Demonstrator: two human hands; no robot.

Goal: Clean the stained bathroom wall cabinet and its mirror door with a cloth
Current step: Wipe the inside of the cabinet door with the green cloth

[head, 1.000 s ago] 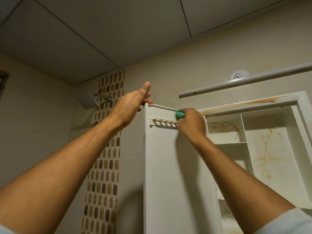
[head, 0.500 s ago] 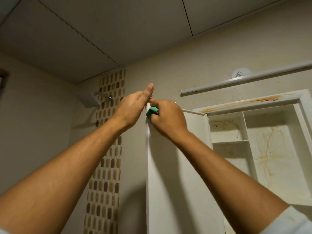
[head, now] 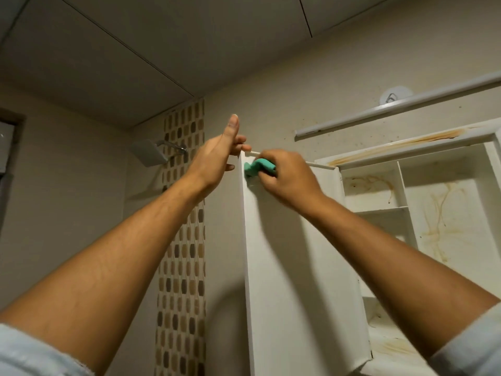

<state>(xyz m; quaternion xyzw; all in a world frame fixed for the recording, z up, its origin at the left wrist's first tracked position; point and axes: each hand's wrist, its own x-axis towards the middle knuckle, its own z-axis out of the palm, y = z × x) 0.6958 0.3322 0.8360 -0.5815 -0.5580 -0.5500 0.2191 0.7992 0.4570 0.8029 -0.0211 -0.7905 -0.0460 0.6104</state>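
1. Presently, the right hand (head: 290, 180) grips a green cloth (head: 257, 166) and presses it to the inner face of the open cabinet door (head: 292, 267), at its top outer corner.
2. The left hand (head: 217, 158) braces that corner, fingers extended, thumb raised.
3. The cabinet (head: 404, 191) interior shows brown streaks.

Two arms in shot here. The left forearm (head: 113, 267) and right forearm (head: 393, 253) both run bare from cuff to wrist. Down in the corner there's the left sleeve (head: 32, 351): pale, washed-out blue, a light woven cloth, its edge a touch rough. The right sleeve (head: 471, 346) matches it, the same faded blue with a soft fold at the hem. The left hand (head: 217, 156) and right hand (head: 290, 177) are bare too, and the left thumbnail is cut short.
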